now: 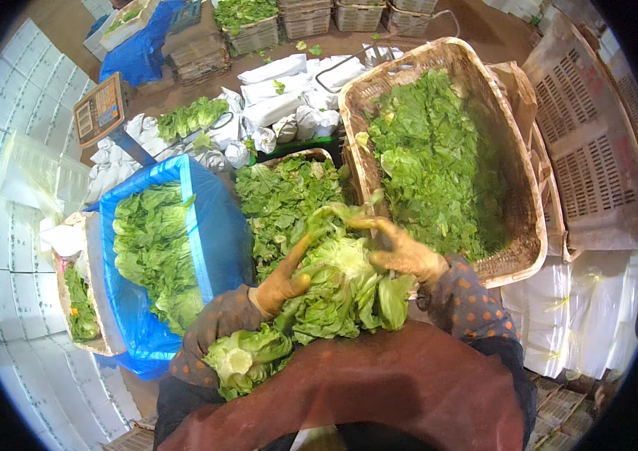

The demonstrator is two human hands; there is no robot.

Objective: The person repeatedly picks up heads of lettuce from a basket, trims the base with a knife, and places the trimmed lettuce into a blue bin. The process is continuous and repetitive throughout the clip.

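Note:
A pale-stemmed head of lettuce (347, 282) rests on my lap against the reddish-brown apron, its cut base facing up. My gloved left hand (282, 284) holds its left side, thumb and index finger spread along the leaves. On the other side my gloved right hand (406, 253) has its thumb near the stem and its fingers bent over the top. A loose leaf (333, 213) lies at the fingertips of both hands; whether the right fingers pinch it is unclear. Beside my left forearm sits a second lettuce head (245, 358), stem outward.
A blue-lined box (223, 231) of lettuce stands left, near a scale (99, 110). Ahead, a crate (290, 197) holds loose leaves; a large dirty plastic crate (522, 225) of leaves is at right. White wrapped bundles (273, 90) lie beyond. White foam boxes (8, 225) line the left.

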